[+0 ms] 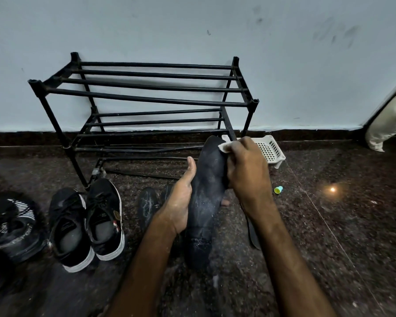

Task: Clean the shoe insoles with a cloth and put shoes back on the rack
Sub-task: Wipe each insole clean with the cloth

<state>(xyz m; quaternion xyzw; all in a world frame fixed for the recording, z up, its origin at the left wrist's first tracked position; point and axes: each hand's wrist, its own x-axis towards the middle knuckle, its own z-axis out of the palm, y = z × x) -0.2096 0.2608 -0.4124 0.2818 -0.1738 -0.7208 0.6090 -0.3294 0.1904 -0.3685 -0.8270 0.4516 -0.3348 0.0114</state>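
My left hand grips a long black insole from the left side, thumb pointing up, holding it above the floor. My right hand pinches a small white cloth against the insole's far end. A second dark insole lies on the floor behind my left wrist. A pair of black sneakers with white soles stands to the left. The black metal shoe rack stands against the wall with bare shelves.
More dark shoes sit at the far left. A white plastic basket lies by the rack's right leg. A small blue and yellow cap lies on the granite floor to the right. A cream pillow leans at the right edge.
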